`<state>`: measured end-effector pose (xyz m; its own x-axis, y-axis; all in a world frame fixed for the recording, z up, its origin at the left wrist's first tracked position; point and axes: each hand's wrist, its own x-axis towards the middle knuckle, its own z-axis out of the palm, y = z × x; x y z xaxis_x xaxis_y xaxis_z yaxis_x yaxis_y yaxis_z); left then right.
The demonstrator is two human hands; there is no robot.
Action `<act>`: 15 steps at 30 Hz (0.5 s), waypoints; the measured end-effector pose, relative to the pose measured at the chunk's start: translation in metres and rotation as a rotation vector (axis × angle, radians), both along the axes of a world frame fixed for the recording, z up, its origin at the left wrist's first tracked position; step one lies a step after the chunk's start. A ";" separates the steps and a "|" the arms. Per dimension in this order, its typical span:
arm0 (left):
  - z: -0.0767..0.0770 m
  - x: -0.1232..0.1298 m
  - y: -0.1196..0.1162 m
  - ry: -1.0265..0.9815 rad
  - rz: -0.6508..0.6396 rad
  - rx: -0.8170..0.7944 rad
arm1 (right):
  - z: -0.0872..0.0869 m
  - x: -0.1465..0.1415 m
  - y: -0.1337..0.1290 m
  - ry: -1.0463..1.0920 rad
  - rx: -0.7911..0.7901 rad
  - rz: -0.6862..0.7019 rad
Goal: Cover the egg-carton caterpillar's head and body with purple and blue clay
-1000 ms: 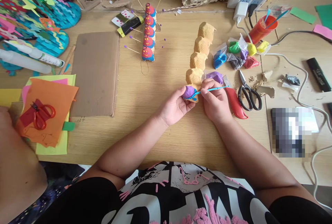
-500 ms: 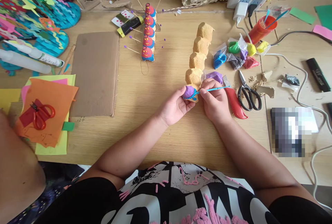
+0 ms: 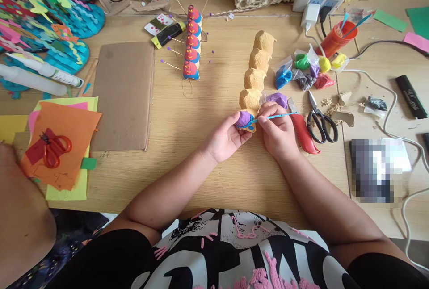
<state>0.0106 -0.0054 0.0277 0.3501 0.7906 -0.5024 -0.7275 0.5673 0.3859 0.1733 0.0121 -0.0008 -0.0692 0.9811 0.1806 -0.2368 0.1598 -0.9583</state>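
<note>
A strip of egg carton cups [image 3: 258, 60], pale orange, stretches away from me. Its nearest cup carries purple clay [image 3: 244, 117] on top and blue clay [image 3: 248, 124] along the lower edge. My left hand [image 3: 225, 136] grips this near end, thumb against the purple clay. Between the thumb and fingers of my right hand [image 3: 277, 131] is a thin blue modelling tool [image 3: 279, 115], its tip at the blue clay. A bag of purple clay [image 3: 277, 98] lies just behind my right hand.
Right of my hand lie a red utility knife [image 3: 304, 133], scissors [image 3: 322, 119] and several clay bags [image 3: 302, 60]. A decorated carton caterpillar [image 3: 192, 48] and a cardboard sheet [image 3: 123, 96] lie to the left. Another person's arm [image 3: 23, 208] rests at the left edge.
The blue tool has shifted very slightly in my right hand, its tip staying by the blue clay. My left hand keeps its hold on the strip.
</note>
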 end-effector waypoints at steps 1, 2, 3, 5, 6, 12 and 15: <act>0.000 0.000 0.000 -0.005 0.002 0.003 | -0.001 0.000 0.000 0.002 0.004 -0.001; 0.000 0.000 0.000 -0.010 0.004 0.006 | -0.001 0.000 0.000 0.005 0.008 -0.003; -0.001 0.000 0.000 -0.014 0.007 0.006 | -0.002 0.000 0.000 0.009 0.011 -0.006; -0.001 0.000 0.000 -0.013 0.011 -0.001 | -0.002 0.000 0.000 0.009 0.010 -0.008; -0.001 0.000 0.000 -0.008 0.011 -0.008 | -0.002 0.000 0.000 0.005 0.006 -0.007; -0.001 0.000 0.000 0.002 0.000 -0.003 | 0.000 0.000 -0.001 0.018 0.004 -0.011; -0.001 -0.001 0.000 -0.009 -0.004 0.011 | 0.000 -0.001 -0.002 0.031 0.002 -0.009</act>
<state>0.0099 -0.0056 0.0265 0.3577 0.7945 -0.4908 -0.7285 0.5662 0.3856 0.1722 0.0105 -0.0010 -0.0544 0.9813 0.1845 -0.2651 0.1640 -0.9502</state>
